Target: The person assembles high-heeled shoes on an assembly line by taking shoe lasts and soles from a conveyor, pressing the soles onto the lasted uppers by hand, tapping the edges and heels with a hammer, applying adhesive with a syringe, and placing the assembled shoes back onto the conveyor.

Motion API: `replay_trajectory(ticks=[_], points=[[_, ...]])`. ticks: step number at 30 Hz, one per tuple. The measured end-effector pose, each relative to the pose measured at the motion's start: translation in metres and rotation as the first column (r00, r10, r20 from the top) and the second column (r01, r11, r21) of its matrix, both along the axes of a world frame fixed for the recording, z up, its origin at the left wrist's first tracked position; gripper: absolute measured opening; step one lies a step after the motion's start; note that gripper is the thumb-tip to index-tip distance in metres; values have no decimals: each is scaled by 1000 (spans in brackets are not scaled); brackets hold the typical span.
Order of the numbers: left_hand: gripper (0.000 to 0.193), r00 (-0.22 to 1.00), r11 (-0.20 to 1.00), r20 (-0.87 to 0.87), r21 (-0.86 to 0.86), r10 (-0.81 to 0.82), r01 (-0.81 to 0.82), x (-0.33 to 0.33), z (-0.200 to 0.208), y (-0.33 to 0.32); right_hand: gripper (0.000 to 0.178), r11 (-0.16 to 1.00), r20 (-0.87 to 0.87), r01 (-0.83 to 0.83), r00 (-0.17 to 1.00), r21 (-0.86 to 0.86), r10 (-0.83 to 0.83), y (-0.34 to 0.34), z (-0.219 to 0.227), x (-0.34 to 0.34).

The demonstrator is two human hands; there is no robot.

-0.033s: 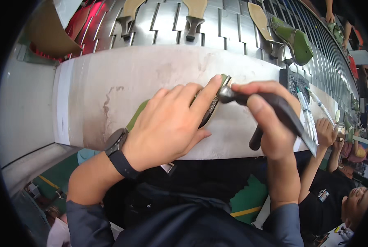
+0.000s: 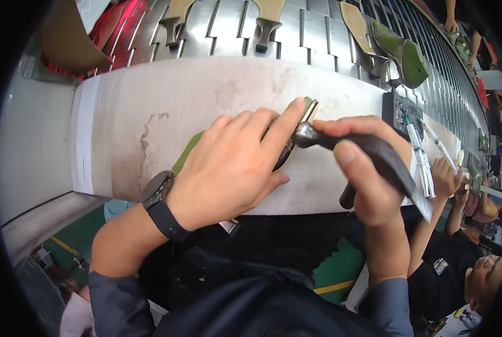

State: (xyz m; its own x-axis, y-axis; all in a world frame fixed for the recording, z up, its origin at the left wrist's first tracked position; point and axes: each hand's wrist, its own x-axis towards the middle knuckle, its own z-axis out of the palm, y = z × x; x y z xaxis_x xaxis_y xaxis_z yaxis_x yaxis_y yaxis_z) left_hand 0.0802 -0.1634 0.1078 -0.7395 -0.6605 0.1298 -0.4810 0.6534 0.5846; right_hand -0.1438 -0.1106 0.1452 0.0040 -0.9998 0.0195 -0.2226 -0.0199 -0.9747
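Green shoe (image 2: 187, 151) looks light, kinda bendy; grip mid-body. My left hand (image 2: 225, 160), fingers half-spread, holds it down; right hand (image 2: 375, 190) curled round a hammer (image 2: 379, 153).

- Table (image 2: 127, 106) before the person, slatted conveyor (image 2: 223, 33) running behind it
- Shoe (image 2: 187, 150) on the table, under the left hand (image 2: 228, 163)
- Hammer (image 2: 385, 157) in the right hand (image 2: 374, 191), its head just right of the left hand's index finger (image 2: 287, 121)
- Three heeled insoles (image 2: 269, 23) spaced along the conveyor, second shoe (image 2: 412, 63) at their right
- Block (image 2: 398, 109) at the right of the table, syringes (image 2: 421, 157) just in front
- Co-worker (image 2: 439, 267) far right, past the right hand
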Motion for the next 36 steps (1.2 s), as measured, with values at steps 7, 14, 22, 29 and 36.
replay_trajectory(ticks=[7, 14, 22, 29, 36], points=[[98, 999, 1000, -37, -22, -4, 3, 8, -7, 1, 29, 890, -502, -268, 863, -369, 52, 16, -4, 27], [97, 993, 1000, -116, -9, -22, 21, 17, -14, -1, 30, 826, -568, -215, 810, -521, -148, 47, -30, 74], [46, 961, 986, -277, 161, 16, 30, 52, -29, -12, 33, 816, -424, -84, 882, -571, -206, 54, -37, 65], [38, 948, 988, -298, 136, 113, -75, 49, -38, 0, 32, 839, -536, -229, 840, -494, -86, 54, -40, 86], [39, 939, 985, -312, 130, 147, -111, 50, -35, 3, 32, 913, -337, -125, 941, -388, -14, 56, -43, 94]])
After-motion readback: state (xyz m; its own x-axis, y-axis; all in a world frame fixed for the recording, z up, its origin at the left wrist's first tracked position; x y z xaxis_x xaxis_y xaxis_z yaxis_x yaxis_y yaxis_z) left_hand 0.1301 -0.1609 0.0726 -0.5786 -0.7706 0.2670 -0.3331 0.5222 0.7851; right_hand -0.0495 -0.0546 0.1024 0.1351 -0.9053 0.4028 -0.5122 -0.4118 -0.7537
